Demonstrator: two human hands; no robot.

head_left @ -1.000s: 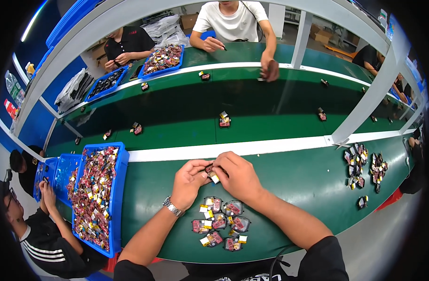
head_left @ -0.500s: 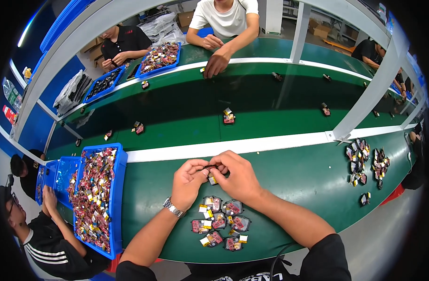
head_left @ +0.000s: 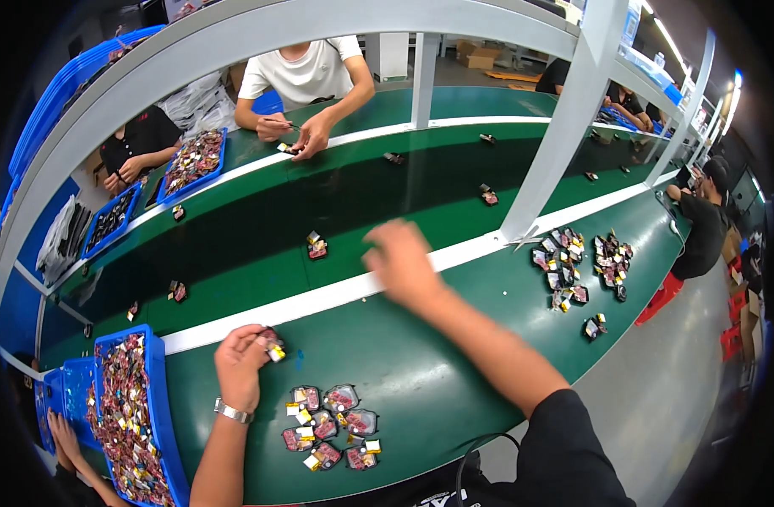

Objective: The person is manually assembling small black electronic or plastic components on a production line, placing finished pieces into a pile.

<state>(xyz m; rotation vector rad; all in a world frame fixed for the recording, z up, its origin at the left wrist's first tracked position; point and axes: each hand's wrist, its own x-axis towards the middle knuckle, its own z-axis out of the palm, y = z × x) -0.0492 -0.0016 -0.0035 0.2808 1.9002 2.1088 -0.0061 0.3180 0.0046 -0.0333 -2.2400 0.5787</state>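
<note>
My left hand (head_left: 241, 359) is closed on a small electronic module (head_left: 273, 346), dark-cased with a white and yellow piece hanging from it. It is held just above the green table, near the white rail. My right hand (head_left: 402, 264) reaches across that rail toward the conveyor, blurred by motion. Its thumb and fingers look apart, and nothing shows between them. A group of similar modules (head_left: 324, 425), with clear grey cases and reddish boards, lies on the table (head_left: 437, 372) between my forearms. On the belt beyond, another module (head_left: 317, 247) lies left of my right hand.
A blue bin (head_left: 157, 406) heaped with modules stands at my left, beside a co-worker's hands (head_left: 65, 439). More modules (head_left: 561, 269) cluster at the right. A metal post (head_left: 560, 127) rises from the white rail (head_left: 336, 296). Across the belt, a person in white (head_left: 298, 80) handles a module.
My hands have parted: the left moved left with the module, the right swung forward over the rail. The view has turned right. The person opposite now holds a module and a thin tool.
</note>
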